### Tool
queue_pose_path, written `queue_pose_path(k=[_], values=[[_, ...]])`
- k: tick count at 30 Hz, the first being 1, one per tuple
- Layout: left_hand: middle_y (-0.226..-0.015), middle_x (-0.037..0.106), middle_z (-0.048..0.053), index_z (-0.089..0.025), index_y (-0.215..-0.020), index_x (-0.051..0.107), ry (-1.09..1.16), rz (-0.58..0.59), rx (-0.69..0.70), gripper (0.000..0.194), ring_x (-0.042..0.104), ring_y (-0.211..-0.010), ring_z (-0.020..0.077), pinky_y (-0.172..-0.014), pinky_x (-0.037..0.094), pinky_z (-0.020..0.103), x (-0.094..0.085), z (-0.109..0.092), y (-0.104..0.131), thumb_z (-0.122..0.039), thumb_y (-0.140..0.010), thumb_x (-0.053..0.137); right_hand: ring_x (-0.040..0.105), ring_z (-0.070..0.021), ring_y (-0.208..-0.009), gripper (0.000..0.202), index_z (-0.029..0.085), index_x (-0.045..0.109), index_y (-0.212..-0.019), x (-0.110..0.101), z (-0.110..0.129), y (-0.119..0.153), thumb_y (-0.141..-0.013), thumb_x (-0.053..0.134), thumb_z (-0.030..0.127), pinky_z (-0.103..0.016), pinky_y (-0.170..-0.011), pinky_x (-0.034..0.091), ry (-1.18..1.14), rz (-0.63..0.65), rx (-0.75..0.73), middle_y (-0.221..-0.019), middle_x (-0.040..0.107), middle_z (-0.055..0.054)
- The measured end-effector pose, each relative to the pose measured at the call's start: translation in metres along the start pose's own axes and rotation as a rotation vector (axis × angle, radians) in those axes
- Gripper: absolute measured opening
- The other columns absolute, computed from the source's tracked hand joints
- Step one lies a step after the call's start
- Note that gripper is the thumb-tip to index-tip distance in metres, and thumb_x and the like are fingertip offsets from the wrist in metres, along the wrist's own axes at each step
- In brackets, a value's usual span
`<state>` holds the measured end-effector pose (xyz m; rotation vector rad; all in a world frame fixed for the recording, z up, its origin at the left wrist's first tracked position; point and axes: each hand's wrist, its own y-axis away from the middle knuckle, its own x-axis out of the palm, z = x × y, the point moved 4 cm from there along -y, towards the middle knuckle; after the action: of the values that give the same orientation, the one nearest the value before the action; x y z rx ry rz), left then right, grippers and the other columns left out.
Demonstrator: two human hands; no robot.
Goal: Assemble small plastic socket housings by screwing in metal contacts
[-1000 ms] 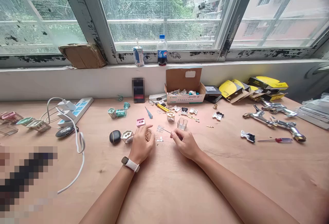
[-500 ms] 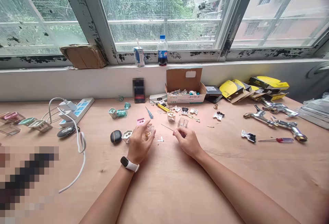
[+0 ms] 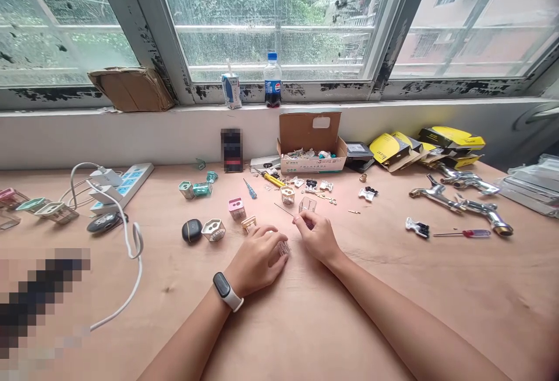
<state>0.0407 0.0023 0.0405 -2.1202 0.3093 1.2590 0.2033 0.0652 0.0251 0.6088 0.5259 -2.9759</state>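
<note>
My right hand pinches a thin metal rod that points up and left; its handle end is hidden in my fingers. Just left of it, my left hand is palm down on the table, its fingers curled over a small clear plastic piece that is partly covered. An amber-topped piece stands behind the left knuckles. Two-hole pencil sharpeners stand about: a pink one, a cream one and another cream one. A clear hexagonal cup sits behind the right hand.
An open cardboard box of small parts stands at the back, near a yellow cutter. A black case lies left. Chrome taps and a screwdriver lie right. A white cable crosses the left side.
My left hand has moved right and toward me, from beside the sharpeners to the small pieces near my right hand. The amber-topped piece is uncovered. The right hand keeps its rod.
</note>
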Motion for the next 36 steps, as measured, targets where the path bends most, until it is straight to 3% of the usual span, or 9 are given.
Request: queue_pose_path(k=[9, 19, 26, 31, 36], values=[[-0.11, 0.066, 0.009, -0.021, -0.113, 0.058, 0.042, -0.05, -0.049, 0.029, 0.059, -0.105, 0.026, -0.1, 0.045, 0.047, -0.006, 0.011, -0.002, -0.033, -0.087, 0.065, 0.05, -0.0127, -0.059, 0.035, 0.016, 0.065, -0.073, -0.001, 0.002, 0.001, -0.091, 0.052, 0.043, -0.025, -0.059, 0.036, 0.02, -0.008, 0.004, -0.063, 0.058, -0.001], [-0.101, 0.065, 0.007, -0.02, -0.103, 0.058, -0.02, -0.27, -0.115, 0.018, 0.058, -0.099, 0.0239, -0.091, 0.046, 0.043, -0.007, 0.024, -0.001, -0.012, -0.09, 0.048, 0.05, -0.0123, -0.06, 0.029, 0.017, 0.062, -0.073, 0.004, 0.003, 0.002, -0.091, 0.051, 0.037, -0.024, -0.061, 0.037, 0.088, -0.014, -0.093, -0.065, 0.058, 0.0], [-0.095, 0.064, 0.007, -0.019, -0.095, 0.06, -0.063, -0.282, -0.164, 0.02, 0.058, -0.097, 0.0243, -0.089, 0.046, 0.042, -0.004, 0.028, -0.003, -0.009, -0.086, 0.045, 0.056, -0.0155, -0.064, 0.025, 0.018, 0.063, -0.083, 0.004, 0.002, 0.0, -0.09, 0.051, 0.038, -0.027, -0.065, 0.04, 0.125, -0.02, -0.072, -0.071, 0.062, -0.003], [-0.093, 0.064, 0.008, -0.018, -0.091, 0.06, -0.105, -0.286, -0.202, 0.018, 0.059, -0.095, 0.0244, -0.088, 0.046, 0.04, -0.004, 0.031, -0.005, -0.009, -0.085, 0.046, 0.058, -0.0163, -0.069, 0.017, 0.018, 0.059, -0.087, 0.006, 0.002, -0.002, -0.09, 0.05, 0.032, -0.027, -0.069, 0.041, 0.092, 0.017, -0.109, -0.077, 0.064, -0.004], [-0.091, 0.063, 0.008, -0.017, -0.089, 0.061, -0.131, -0.261, -0.227, 0.015, 0.059, -0.093, 0.0239, -0.087, 0.045, 0.04, 0.0, 0.035, -0.008, -0.01, -0.084, 0.049, 0.058, -0.0159, -0.074, 0.007, 0.017, 0.054, -0.088, 0.006, 0.002, -0.005, -0.089, 0.051, 0.023, -0.028, -0.075, 0.044, 0.072, 0.046, -0.052, -0.085, 0.064, -0.004]])
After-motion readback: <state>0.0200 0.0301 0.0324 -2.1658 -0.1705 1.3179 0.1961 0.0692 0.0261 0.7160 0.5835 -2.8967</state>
